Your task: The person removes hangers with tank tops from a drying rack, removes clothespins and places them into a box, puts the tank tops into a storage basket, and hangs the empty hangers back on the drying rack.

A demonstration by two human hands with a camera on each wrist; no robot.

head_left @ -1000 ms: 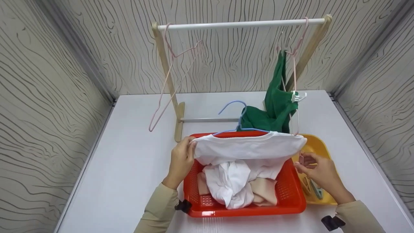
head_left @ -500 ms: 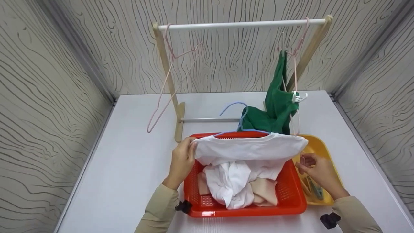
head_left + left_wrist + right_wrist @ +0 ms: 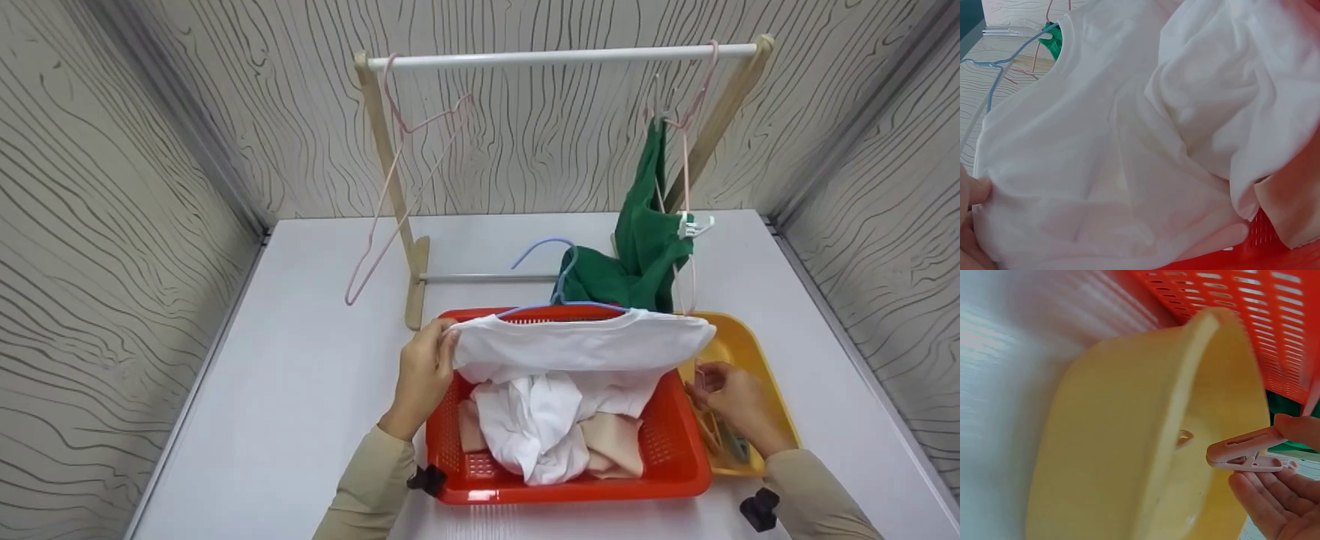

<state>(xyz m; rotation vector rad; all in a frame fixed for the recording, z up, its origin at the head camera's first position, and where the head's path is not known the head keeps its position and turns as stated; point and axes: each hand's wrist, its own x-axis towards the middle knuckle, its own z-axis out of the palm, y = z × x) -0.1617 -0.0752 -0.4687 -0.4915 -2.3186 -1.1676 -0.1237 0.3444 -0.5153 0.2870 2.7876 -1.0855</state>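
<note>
At one shoulder, my left hand (image 3: pixel 422 371) pinches a white shirt (image 3: pixel 562 341) that is on a blue hanger (image 3: pixel 575 262). The shirt stretches across the red basket (image 3: pixel 570 493), its lower part lying inside. My right hand (image 3: pixel 742 405) is over the yellow basin (image 3: pixel 754 349), below the shirt's other shoulder. Between thumb and fingers it holds a pink clothespin (image 3: pixel 1241 449), which the right wrist view shows side-on. In the left wrist view, thumb and fingertips (image 3: pixel 979 191) grip the white fabric at the left edge.
A crumpled white cloth (image 3: pixel 532 431) and beige cloth (image 3: pixel 611 442) lie in the basket. Several clothespins, one of them green (image 3: pixel 739 448), lie in the basin. Behind stands a rack with a white bar (image 3: pixel 562 57), a pink hanger (image 3: pixel 349 297) and a green garment (image 3: pixel 646 240) on another hanger.
My right hand has sunk slightly lower over the yellow basin, still holding the pink clothespin. The left hand and the shirt have barely moved.
</note>
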